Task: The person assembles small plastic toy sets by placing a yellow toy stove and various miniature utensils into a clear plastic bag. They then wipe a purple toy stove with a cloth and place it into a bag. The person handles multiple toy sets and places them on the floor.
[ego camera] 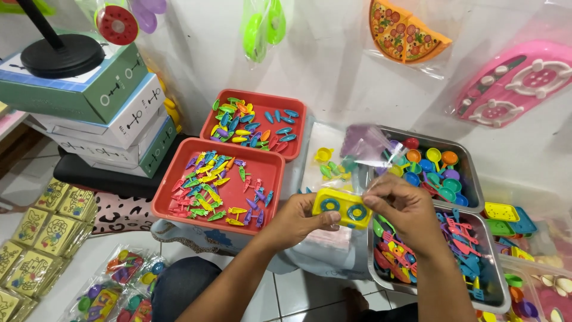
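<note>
My left hand (304, 219) grips a small yellow toy stove (341, 208) with two blue burner rings, holding it by its left end. My right hand (406, 209) pinches the edge of a clear plastic bag (364, 145) just above the stove's right end; the bag holds a few small coloured pieces. Both hands meet over the gap between a red tray (275, 197) and a metal tray (373, 262).
Two red trays, the far one (298, 128), hold several small plastic toy vegetables. Metal trays at right hold toy pans (435, 167) and utensils (459, 238). Stacked boxes (113, 113) stand at left, packed toy bags (113, 286) lie on the floor, packaged toys hang on the wall.
</note>
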